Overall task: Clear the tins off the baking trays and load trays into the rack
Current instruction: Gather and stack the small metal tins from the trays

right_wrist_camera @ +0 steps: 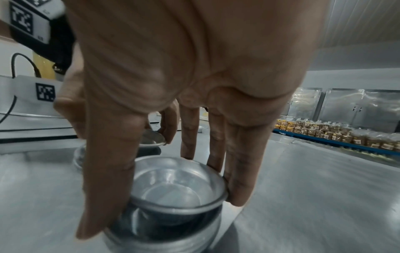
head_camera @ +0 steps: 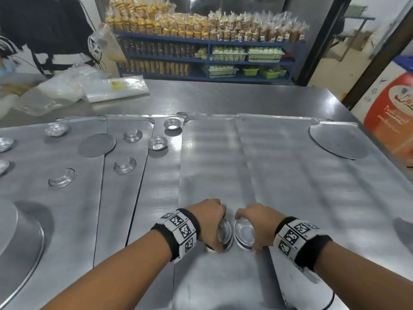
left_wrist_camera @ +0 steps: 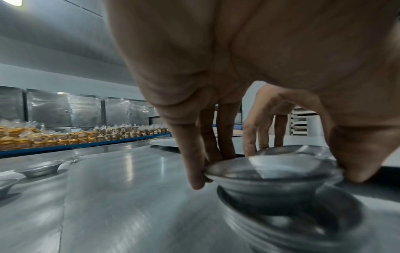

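Two small stacks of tins are being gathered at the near edge of the middle baking tray (head_camera: 210,166). The left hand (head_camera: 206,222) is curled over the left stack (head_camera: 220,239), and the top tin (left_wrist_camera: 272,172) is pinched at its rim between thumb and fingers. The right hand (head_camera: 257,224) is curled likewise over the right stack (head_camera: 243,237), whose rim is held between thumb and fingers. The two stacks stand just beside each other on the tray.

The step in hand is judged to be the clearing of tins, with the loading of trays not yet begun. Loose tins (head_camera: 157,143) are still scattered over the left trays (head_camera: 89,198), some upright and some turned over. The next move probably calls for the two stacks to be merged or set aside off the trays, and the scattered tins to be collected, before any tray can be lifted.

From the head view the whole spread of overlapping trays on the counter (head_camera: 223,97) is given, but the grips are hidden under the knuckles. In the left wrist view the top tin is shown raised slightly and tilted above the nested tins below it, and what may be a tray rack (left_wrist_camera: 299,123) is seen far behind the fingers. In the right wrist view the nested tin (right_wrist_camera: 175,188) is seen from above, empty and upright.
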Motion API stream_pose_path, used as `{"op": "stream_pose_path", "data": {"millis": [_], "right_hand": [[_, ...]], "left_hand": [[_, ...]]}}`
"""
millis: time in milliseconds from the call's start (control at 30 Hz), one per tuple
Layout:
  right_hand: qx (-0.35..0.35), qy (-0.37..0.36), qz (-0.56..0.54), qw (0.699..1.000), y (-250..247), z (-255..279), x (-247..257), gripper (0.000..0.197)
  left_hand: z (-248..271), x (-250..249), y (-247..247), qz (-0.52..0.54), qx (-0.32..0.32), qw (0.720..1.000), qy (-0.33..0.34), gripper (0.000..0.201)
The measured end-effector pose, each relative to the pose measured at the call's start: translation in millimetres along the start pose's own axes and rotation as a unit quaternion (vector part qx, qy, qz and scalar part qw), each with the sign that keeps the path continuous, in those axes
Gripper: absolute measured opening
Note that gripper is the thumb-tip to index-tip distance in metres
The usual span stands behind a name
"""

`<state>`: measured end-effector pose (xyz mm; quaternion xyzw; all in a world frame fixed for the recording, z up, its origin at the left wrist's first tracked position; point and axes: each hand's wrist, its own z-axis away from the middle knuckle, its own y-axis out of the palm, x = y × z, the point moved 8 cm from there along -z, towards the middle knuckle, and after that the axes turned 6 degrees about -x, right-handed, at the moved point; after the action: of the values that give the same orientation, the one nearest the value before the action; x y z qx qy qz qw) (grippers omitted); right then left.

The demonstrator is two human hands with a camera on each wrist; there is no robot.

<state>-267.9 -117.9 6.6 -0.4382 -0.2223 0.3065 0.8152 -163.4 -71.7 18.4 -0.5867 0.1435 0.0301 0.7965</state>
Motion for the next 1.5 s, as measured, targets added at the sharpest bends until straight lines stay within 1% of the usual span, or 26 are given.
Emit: {"op": "stream_pose_path", "data": {"millis": [167, 333, 467, 600, 733, 800, 867, 1000, 1067, 1167, 1267, 1400, 1500], "right_hand": [[-0.013, 0.005, 0.003, 1.0, 10.5, 6.9, 0.3, 0.091], [-0.028, -0.007, 0.007, 1.0, 13.6, 9.4, -0.2, 0.09], [-0.024, -0.021, 0.019, 0.999, 11.8, 10.6, 0.3, 0.089], [-0.001, -0.044, 0.038, 0.998, 10.8, 9.5, 1.7, 0.09], [0.052, -0.079, 0.065, 0.993, 1.4, 2.1, 1.6, 0.099], [0.066, -0.086, 0.071, 0.992, -11.1, -8.0, 1.7, 0.103], [0.054, -0.086, 0.067, 0.993, -28.1, -23.5, 5.4, 0.1], [-0.002, -0.074, 0.036, 0.997, -74.1, -63.6, 26.6, 0.074], [-0.013, -0.078, 0.027, 0.997, -97.4, -85.1, 45.5, 0.068], [-0.028, -0.085, 0.019, 0.996, -127.0, -124.7, 80.7, 0.065], [-0.049, -0.087, 0.014, 0.995, -150.1, -175.5, 118.3, 0.065], [-0.081, -0.065, 0.001, 0.995, -169.3, -237.8, 152.3, 0.06], [-0.1, -0.042, -0.002, 0.994, -174.4, -283.7, 165.7, 0.057]], "left_hand": [[1.7, -3.2, 8.8, -0.008, 0.002, 1.0, -0.004, 0.074], [2.5, -6.0, 11.0, -0.008, 0.005, 1.0, -0.007, 0.076], [2.6, -4.8, 12.5, 0.004, 0.018, 1.0, -0.015, 0.08], [2.3, -5.3, 14.2, 0.021, 0.013, 0.999, -0.02, 0.083], [3.5, 0.2, 14.7, 0.06, 0.009, 0.998, -0.018, 0.088], [4.5, 13.5, 10.0, 0.094, -0.005, 0.995, -0.035, 0.083], [6.0, 36.8, 0.0, 0.118, -0.03, 0.99, -0.066, 0.073], [9.1, 102.8, -29.2, 0.105, -0.07, 0.984, -0.123, 0.055], [12.0, 140.5, -43.4, 0.097, -0.085, 0.979, -0.161, 0.05], [15.3, 201.9, -59.8, 0.089, -0.114, 0.965, -0.217, 0.048], [16.5, 269.9, -70.9, 0.072, -0.133, 0.946, -0.288, 0.05], [16.3, 335.0, -71.0, 0.042, -0.113, 0.923, -0.365, 0.054], [14.6, 371.2, -62.0, 0.046, -0.099, 0.908, -0.405, 0.053]]}}
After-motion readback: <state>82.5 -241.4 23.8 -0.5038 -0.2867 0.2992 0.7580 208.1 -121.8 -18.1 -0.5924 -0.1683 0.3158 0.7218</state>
